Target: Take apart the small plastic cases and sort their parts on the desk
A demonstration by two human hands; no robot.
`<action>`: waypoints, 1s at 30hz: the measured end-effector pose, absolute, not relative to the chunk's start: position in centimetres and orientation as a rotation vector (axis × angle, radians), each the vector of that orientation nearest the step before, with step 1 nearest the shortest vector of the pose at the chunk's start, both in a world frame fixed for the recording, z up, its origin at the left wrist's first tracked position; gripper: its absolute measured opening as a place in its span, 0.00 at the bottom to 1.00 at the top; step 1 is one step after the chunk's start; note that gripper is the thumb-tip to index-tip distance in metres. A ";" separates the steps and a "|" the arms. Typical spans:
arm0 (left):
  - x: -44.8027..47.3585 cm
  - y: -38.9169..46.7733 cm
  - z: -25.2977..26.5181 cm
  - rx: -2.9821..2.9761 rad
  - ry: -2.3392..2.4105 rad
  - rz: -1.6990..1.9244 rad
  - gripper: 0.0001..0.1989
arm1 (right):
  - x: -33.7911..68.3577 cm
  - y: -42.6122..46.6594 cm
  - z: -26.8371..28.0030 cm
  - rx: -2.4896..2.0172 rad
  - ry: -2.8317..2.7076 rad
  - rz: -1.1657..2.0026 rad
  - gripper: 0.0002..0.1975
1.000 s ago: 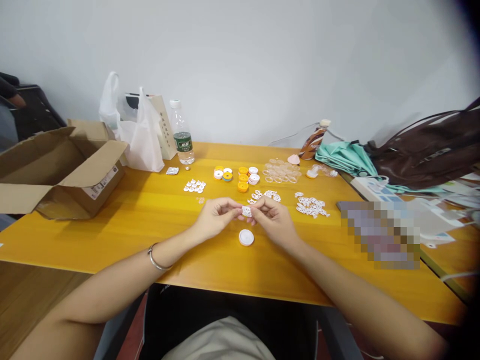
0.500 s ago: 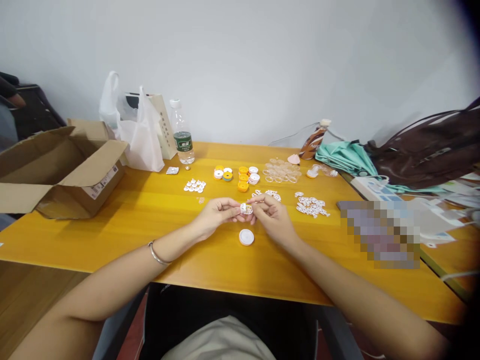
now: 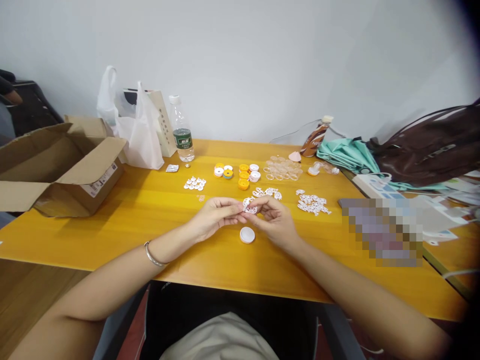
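Between my fingertips is a small white openwork plastic piece [image 3: 250, 208]. My left hand [image 3: 219, 218] pinches its left side, and my right hand [image 3: 273, 220] grips it from the right. Fingers hide part of its shape. Just below the hands, a round white disc with an orange edge [image 3: 247, 235] lies on the table. Similar white openwork pieces [image 3: 268, 193] lie right behind my right hand, with another pile [image 3: 314, 204] farther right. Small white knobbed parts [image 3: 195, 184] sit beyond my left hand.
Orange and white round cases [image 3: 243, 176] and clear rings [image 3: 282, 169] stand farther back. An open cardboard box [image 3: 75, 170], plastic bag [image 3: 140, 135] and water bottle [image 3: 183, 132] occupy the left. A brown bottle [image 3: 317, 137], teal cloth [image 3: 348, 156] and dark bag [image 3: 427, 140] are right.
The white openwork piece has turned between my fingers, and my right fingers have shifted their hold on it. The disc stays on the table. The view has moved slightly.
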State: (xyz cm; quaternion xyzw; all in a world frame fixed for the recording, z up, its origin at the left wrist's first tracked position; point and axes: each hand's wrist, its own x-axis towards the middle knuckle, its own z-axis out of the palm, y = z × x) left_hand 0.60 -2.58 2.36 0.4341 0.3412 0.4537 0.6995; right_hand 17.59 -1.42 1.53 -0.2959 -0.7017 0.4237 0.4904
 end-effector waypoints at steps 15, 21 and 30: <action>1.1 -3.8 1.9 1.693 0.708 1.393 0.10 | 18.1 -1.6 1.4 -0.488 -1.813 0.790 0.06; 1.2 -4.0 2.0 1.746 0.724 1.454 0.09 | 18.5 -1.4 0.7 -0.419 -1.897 0.521 0.07; 1.5 -3.6 1.8 1.402 0.866 1.516 0.10 | 18.4 -1.4 1.2 -0.332 -1.960 0.249 0.08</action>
